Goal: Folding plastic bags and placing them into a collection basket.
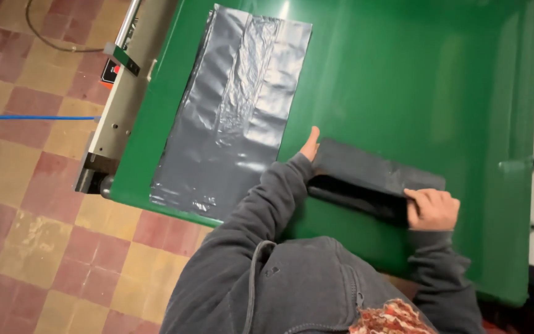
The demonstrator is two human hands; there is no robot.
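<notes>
**Folded bag held at both ends**

My right hand (432, 209) grips the folded grey bag (372, 179) at its near end; my left hand (309, 145) presses its far end flat. Its long axis runs between them. A flat bag (233, 111) lies left on the green surface (415, 80); tiled floor (26, 185) beyond.

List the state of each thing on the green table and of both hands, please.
flat grey bag: spread flat, lying alone
folded grey bag: folded, held at both ends
left hand: pressing on the folded bag's end
right hand: gripping the folded bag's other end
green table: bears both bags
</notes>
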